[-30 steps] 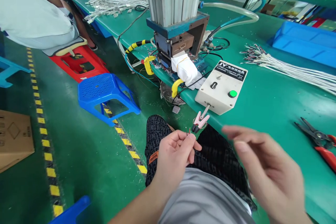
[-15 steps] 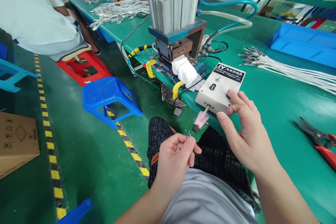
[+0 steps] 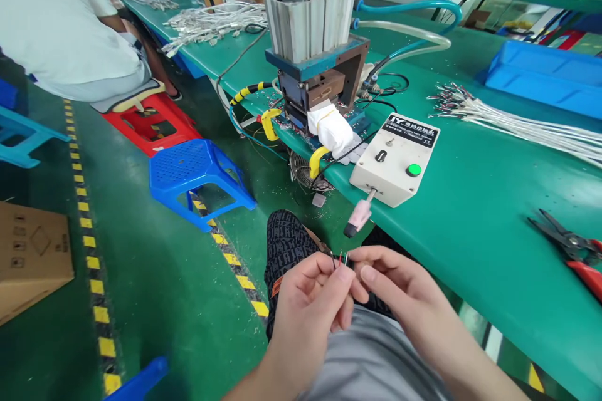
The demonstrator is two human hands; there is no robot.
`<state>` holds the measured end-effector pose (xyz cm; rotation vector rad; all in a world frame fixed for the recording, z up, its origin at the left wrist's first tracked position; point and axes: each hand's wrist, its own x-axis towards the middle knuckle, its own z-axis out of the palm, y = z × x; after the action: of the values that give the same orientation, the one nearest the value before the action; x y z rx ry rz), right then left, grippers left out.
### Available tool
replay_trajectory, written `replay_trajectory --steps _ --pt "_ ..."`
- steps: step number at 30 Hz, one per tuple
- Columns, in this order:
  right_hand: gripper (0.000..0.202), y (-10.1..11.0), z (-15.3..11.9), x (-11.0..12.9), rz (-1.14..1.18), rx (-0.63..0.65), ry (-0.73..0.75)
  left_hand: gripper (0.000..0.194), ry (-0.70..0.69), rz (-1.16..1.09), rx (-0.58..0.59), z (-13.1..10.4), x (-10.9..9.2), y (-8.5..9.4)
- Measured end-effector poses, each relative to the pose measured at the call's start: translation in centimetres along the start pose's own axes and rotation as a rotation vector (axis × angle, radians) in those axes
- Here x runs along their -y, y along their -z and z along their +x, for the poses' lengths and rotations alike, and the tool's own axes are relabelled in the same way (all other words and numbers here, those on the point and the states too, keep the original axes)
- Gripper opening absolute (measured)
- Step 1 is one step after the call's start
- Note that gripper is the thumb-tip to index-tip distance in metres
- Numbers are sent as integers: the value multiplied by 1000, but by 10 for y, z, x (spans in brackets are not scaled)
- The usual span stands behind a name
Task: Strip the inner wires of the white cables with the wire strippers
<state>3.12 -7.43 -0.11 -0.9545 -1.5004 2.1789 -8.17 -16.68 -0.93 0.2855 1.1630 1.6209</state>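
While both hands meet over my lap, the left hand (image 3: 310, 294) pinches the thin wire ends (image 3: 339, 258) between thumb and forefinger, and the right hand (image 3: 399, 294) closes its fingertips on the same tips, sorting or twisting them, I judge. Next calls for keeping the strands aligned. Green bench (image 3: 470, 200) carries a beige control box (image 3: 395, 160), press (image 3: 315, 50), pliers (image 3: 571, 250); blue stool (image 3: 197, 172) left.

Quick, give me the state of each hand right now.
Left hand: closed, pinching the thin red and black wire ends between thumb and fingers.
Right hand: closed, fingertips touching the same wire ends.
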Motion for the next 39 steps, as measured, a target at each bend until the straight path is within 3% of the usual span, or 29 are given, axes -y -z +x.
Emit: replay_trajectory --steps 2,7,13,22,29,34,36,39 --pt "27 -3 6 -4 207 98 -109 28 1 -8 32 -1 0 -2" --pt "20 -7 15 -6 456 155 -109 28 -20 -4 63 0 2 -4" --pt "20 -9 13 -8 442 142 -31 22 -49 -33 -2 -1 3 -8" --pt "13 -3 16 -3 323 95 70 33 0 11 -16 2 3 -10" --pt "22 -6 17 -4 434 112 -74 26 -49 11 -26 3 6 -6" --pt "24 -9 20 -16 612 210 -213 27 9 90 71 3 6 -1" --pt "23 -7 19 -19 553 145 -204 28 26 101 49 4 5 -1" --pt "21 -4 14 -21 346 -103 -17 27 24 121 -18 4 2 -3"
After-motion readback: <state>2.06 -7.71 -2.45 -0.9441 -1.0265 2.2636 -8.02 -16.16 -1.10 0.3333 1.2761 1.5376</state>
